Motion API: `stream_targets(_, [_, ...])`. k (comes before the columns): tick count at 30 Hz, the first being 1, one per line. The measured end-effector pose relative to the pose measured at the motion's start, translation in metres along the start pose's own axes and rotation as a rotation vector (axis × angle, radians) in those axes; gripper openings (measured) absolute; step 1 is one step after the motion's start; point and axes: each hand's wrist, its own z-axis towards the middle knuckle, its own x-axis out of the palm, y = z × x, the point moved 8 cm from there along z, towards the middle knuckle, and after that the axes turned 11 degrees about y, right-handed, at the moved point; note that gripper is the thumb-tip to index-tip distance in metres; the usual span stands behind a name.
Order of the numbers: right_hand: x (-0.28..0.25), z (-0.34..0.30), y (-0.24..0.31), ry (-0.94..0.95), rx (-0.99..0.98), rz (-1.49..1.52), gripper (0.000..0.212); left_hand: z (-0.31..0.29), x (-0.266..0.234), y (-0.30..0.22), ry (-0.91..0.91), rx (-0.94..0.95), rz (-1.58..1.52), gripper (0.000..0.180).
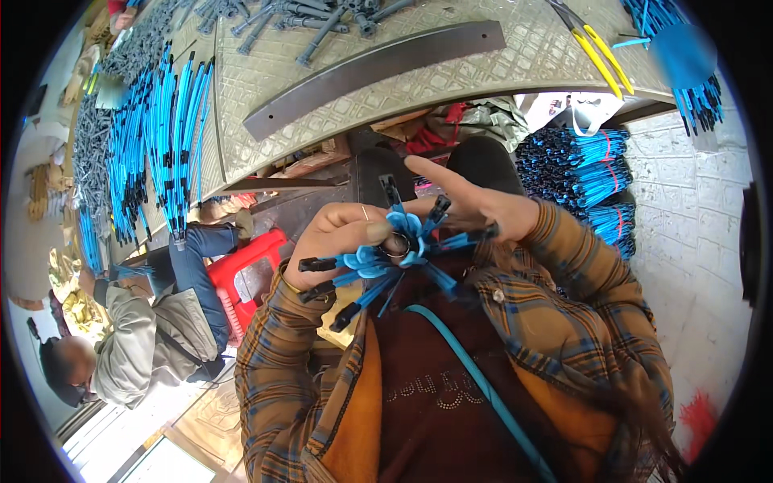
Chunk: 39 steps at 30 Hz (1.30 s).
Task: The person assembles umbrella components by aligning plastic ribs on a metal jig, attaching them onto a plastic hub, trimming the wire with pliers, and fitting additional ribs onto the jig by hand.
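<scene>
A blue plastic hub [412, 251] with several arms spreading out from it, each ending in a black tip, is held in front of my chest. A round opening with a metal ring shows in its middle. My left hand [340, 235] is closed on its left side, the thumb pressed at the rim of the opening. On the right, my right hand [501, 211] is beside the piece, its index finger stretched out toward the upper left. One black-tipped arm overlaps the right palm; the remaining right fingers are partly hidden behind the piece.
Bundles of blue rods with black ends [173, 137] and grey plastic parts [322, 24] lie on the table [233, 97]. There is a curved dark metal strip [378, 68] and yellow-handled scissors [600, 56]. Tied blue bundles [600, 165] are stacked below right. A person [145, 338] sits left, near a red stool [250, 278].
</scene>
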Motion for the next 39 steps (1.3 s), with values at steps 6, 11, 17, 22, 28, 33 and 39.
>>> stream_targets(6, [-0.027, -0.013, -0.004, -0.258, -0.107, -0.350, 0.084, 0.030, -0.024, -0.003, -0.207, -0.075, -0.056, 0.018])
stream_targets(11, [-0.061, -0.011, -0.039, -0.291, 0.047, 0.004, 0.066, 0.061, -0.018, -0.003, -0.109, -0.107, 0.046, 0.017])
stream_targets(17, [-0.046, -0.011, -0.003, -0.062, 0.064, 0.083, 0.043, 0.078, -0.005, -0.008, -0.118, -0.180, 0.059, 0.019])
stream_targets(22, [-0.045, -0.009, 0.011, -0.034, 0.127, -0.068, 0.035, 0.082, -0.007, -0.012, -0.098, -0.206, 0.079, 0.018])
stream_targets(28, [-0.037, -0.019, -0.001, -0.151, 0.113, -0.141, 0.030, 0.077, 0.000, -0.022, -0.007, -0.242, 0.177, 0.015])
stream_targets(33, [-0.040, -0.015, -0.007, -0.320, 0.065, -0.021, 0.026, 0.069, 0.007, -0.031, 0.208, -0.063, 0.155, 0.016])
stream_targets(39, [-0.033, 0.005, -0.009, -0.233, -0.008, -0.159, 0.030, 0.051, -0.005, -0.029, 0.177, -0.084, 0.118, 0.019])
